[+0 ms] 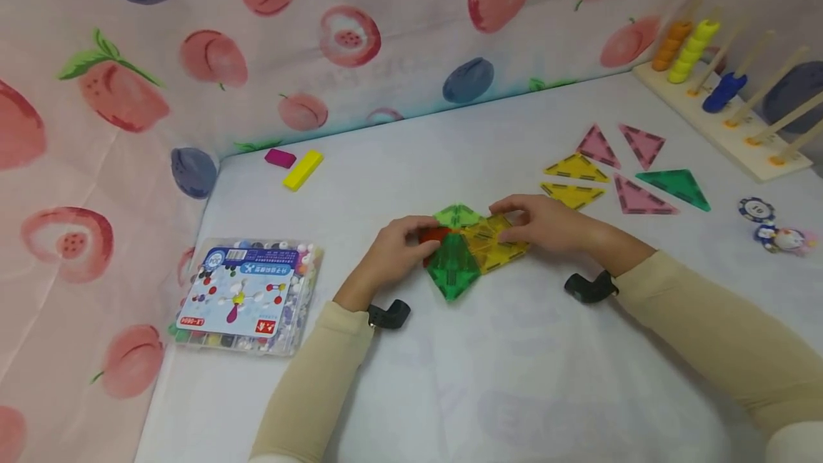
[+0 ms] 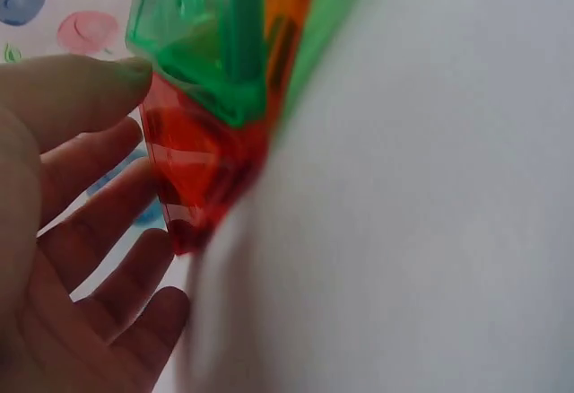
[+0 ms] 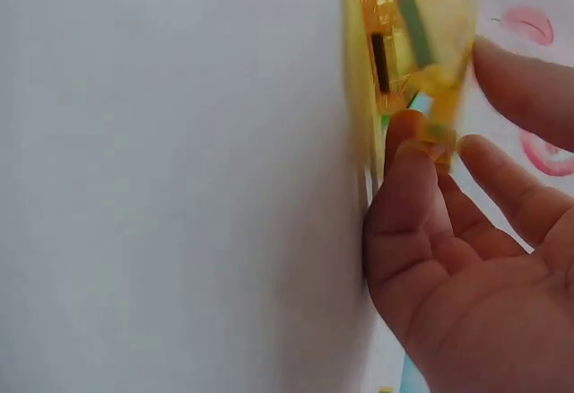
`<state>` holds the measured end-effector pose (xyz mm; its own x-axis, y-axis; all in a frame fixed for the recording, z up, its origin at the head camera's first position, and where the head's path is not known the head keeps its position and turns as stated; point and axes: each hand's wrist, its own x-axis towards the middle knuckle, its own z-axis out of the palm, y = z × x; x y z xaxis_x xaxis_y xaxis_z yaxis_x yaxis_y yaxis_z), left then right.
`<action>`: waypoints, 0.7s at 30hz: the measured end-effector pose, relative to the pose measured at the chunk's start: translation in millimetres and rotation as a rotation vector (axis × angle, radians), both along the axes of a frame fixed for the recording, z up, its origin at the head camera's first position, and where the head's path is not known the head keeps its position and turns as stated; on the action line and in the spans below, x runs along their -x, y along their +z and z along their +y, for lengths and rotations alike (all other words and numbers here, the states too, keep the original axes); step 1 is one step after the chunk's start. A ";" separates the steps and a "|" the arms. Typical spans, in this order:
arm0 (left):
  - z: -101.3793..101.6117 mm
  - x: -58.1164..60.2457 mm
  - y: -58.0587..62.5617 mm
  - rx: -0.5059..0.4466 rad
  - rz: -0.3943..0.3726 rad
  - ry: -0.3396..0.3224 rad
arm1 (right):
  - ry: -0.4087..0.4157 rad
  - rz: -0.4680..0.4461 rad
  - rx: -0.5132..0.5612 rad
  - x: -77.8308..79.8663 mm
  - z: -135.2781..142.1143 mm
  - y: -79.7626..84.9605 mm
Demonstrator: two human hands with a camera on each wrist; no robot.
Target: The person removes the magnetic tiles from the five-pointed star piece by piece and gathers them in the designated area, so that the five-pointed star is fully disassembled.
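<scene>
My left fingers held the red tile by its edge; a green tile showed just above that red tile, the white bench beside it.

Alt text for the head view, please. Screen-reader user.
A person's left hand and right hand hold a structure of translucent green, red and yellow tiles on a white table. Loose pink, yellow and green triangular tiles lie toward the upper right. A clear box of small parts sits at left, a wooden peg stand at far right.
</scene>
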<state>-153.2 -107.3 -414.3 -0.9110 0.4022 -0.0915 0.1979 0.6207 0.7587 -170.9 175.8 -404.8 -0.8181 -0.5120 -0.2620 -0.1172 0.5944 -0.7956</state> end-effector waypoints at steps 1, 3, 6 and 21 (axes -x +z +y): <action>-1.0 0.0 -0.5 0.004 -0.002 0.007 | -0.004 0.002 -0.005 1.3 0.2 0.4; -3.1 1.0 -2.1 0.011 -0.006 0.015 | -0.003 0.011 -0.009 3.0 0.7 1.4; -6.1 3.2 -4.4 0.025 -0.009 0.025 | 0.016 0.039 -0.004 5.1 0.6 0.7; -7.8 7.8 -7.8 0.037 -0.025 0.028 | -0.087 0.166 -0.158 -11.3 41.2 15.9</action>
<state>-161.0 -115.1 -422.1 -0.9191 0.3723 -0.1290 0.1609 0.6535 0.7397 -159.6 217.0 -388.9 -0.8956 -0.4013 -0.1920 -0.1814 0.7235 -0.6660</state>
